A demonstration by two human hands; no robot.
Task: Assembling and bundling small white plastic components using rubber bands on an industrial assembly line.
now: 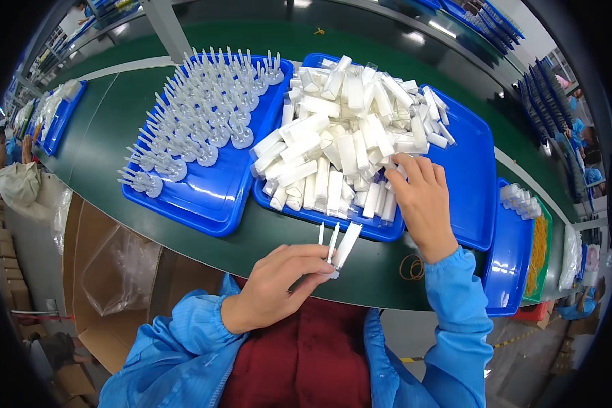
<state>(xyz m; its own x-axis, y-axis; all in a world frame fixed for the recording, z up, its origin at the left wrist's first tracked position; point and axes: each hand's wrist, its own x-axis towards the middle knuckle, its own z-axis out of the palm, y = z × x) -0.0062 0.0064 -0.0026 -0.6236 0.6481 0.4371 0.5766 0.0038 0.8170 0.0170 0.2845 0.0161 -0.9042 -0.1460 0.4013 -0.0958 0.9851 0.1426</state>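
Note:
My left hand (280, 277) is closed round the base of a small part with thin upright white prongs (332, 241). A white three-sided tube (347, 245) stands tilted beside the prongs, its lower end at my fingertips. My right hand (423, 197) is at the right side of a heap of white three-sided tubes (350, 149), fingers curled and thumb close to the forefinger. What lies between those fingertips is hidden. The heap fills a blue tray (299, 219). Clear pronged parts (211, 112) stand in rows in another blue tray (190, 207) at the left.
A blue tray (466, 177) sits partly under the heap's right side. Farther right, another blue tray (508, 262) and a green tray with yellow rubber bands (538, 255) hold items. Loose rubber bands (411, 267) lie on the green table (374, 272). An open carton (115, 265) stands below at left.

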